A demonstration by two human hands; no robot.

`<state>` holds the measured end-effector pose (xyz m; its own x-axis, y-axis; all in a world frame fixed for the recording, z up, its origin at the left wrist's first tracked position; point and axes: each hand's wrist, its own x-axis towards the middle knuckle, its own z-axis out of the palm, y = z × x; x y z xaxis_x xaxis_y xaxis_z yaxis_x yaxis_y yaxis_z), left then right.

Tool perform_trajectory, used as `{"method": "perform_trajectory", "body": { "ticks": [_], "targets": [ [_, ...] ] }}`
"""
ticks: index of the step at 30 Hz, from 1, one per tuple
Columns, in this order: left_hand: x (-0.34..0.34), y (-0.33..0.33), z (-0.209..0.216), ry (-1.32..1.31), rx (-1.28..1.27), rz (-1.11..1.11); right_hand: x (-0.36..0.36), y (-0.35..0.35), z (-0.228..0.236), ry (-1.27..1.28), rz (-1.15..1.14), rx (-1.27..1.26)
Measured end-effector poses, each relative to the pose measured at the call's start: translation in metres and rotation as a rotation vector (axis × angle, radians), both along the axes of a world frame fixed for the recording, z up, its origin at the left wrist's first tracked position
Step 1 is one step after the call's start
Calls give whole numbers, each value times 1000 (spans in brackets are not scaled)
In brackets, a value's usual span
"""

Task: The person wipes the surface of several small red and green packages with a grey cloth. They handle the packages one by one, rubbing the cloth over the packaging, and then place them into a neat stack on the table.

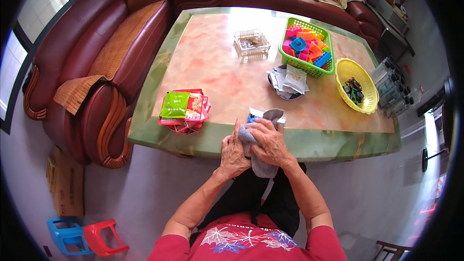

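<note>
At the table's near edge, a grey sock [264, 168] with a darker grey end is between my hands, its lower part hanging below the edge. My right hand [271, 140] lies over the sock with its fingers curled round it. My left hand [233, 153] grips the sock's left side, the index finger pointing up along it. Just beyond my fingers, a blue and white piece of packaging [253, 115] shows in part; my hands hide the rest. To the left lies a stack of red packets [197, 108] with a green packet [175, 105] on top.
On the marbled table [217, 75] stand a glass ashtray [252, 42], a green basket [311, 71] of colourful blocks, a bowl of white sachets [289, 79] and a yellow basket [370, 97] with small dark wrapped pieces. Red sofas [82, 34] border it; blue [67, 241] and red stools [104, 237] stand lower left.
</note>
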<state>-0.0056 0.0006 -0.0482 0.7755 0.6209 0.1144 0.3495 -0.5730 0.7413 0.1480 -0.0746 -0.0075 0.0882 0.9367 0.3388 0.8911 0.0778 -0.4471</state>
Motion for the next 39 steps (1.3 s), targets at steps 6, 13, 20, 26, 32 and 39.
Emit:
{"method": "perform_trajectory", "body": {
  "ticks": [6,13,20,26,32,39],
  "targets": [
    [1,-4,7,-33,116,12,12,36,6,-82,-179,-87],
    [1,-2,7,17,143,-14,13,55,-9,-145,-498,-86],
    [6,-5,4,73,265,-25,28,-2,-11,-137,-713,-106],
    [6,-3,7,115,270,-60,31,-53,-18,-135,-650,-37],
    [15,15,10,207,155,-167,-1,-24,6,-180,-340,-1],
    [19,-9,13,-32,270,273,45,-5,-15,-152,-749,-96]
  ]
}}
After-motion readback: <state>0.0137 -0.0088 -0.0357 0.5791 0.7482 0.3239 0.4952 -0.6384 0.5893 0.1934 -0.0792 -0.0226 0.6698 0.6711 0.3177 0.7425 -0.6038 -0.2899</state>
